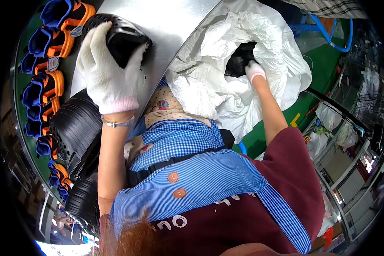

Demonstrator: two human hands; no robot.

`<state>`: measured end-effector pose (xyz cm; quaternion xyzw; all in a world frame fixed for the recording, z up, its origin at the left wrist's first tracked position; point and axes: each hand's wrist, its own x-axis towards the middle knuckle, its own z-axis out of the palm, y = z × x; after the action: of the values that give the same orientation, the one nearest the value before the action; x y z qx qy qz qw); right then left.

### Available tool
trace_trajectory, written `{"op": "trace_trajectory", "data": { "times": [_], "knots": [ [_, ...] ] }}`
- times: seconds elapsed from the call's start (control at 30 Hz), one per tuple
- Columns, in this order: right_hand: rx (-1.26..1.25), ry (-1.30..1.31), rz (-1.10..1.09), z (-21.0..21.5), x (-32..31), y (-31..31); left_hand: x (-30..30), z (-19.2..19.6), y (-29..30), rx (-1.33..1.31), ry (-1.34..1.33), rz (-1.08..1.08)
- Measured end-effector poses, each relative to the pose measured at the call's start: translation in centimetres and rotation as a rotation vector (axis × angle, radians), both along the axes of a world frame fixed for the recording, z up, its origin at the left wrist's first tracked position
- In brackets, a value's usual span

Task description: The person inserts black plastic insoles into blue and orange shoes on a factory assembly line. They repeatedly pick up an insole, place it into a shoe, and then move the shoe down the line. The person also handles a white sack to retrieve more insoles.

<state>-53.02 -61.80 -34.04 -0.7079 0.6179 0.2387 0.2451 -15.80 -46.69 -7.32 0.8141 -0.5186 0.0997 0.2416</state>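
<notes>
My left hand (109, 70), in a white knit glove with a pink cuff, is closed around a dark, hollow, curved black piece (123, 40) with a perforated wall. The piece rests on or just above a bare metal table (158, 21). Beside my left forearm stand more black ribbed, perforated pieces (74, 123), nested in a stack. At the right, a large white plastic sack (281, 47) gapes open, with black contents (239, 62) inside. My right hand (254, 70), gloved too, reaches into its mouth with fingers bent against these contents; the fingertips are partly hidden.
A row of black, orange and blue shoes (42, 89) lines a green conveyor at the far left. A blue metal frame (335, 36) stands beyond the sack. Wire shelving (350, 158) with plastic bags is at the right, past a green floor (324, 59).
</notes>
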Motion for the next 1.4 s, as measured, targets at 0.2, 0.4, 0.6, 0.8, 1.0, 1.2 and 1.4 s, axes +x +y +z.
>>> {"op": "trace_trajectory", "data": {
  "times": [0.2,0.4,0.6,0.8,1.0,1.2,1.4],
  "knots": [
    [-0.092,0.068,-0.151,0.8,-8.1,-3.5,-0.4,-0.1,-5.1,-0.001,-0.127,0.004],
    [0.165,0.206,0.215,-1.0,-11.5,-2.6,-1.0,-0.3,-9.7,-0.107,-0.070,-0.124],
    [-0.035,-0.270,-0.113,0.7,-2.3,0.4,-2.9,-0.1,-10.8,-0.093,-0.056,-0.092],
    [-0.352,-0.104,-0.071,-2.9,0.9,-1.7,-0.9,-3.5,-9.5,-0.093,-0.080,-0.163],
    [-0.288,-0.212,-0.158,1.7,0.3,-11.2,-0.5,-6.7,-9.2,-0.204,-0.117,-0.101],
    [-0.141,0.271,0.269,-11.1,-7.5,-14.6,0.2,-6.9,-10.6,-0.238,-0.123,-0.195],
    [-0.186,0.204,-0.213,-3.6,-2.4,-11.8,0.4,-6.9,-9.2,-0.185,-0.120,-0.168]
  ]
}}
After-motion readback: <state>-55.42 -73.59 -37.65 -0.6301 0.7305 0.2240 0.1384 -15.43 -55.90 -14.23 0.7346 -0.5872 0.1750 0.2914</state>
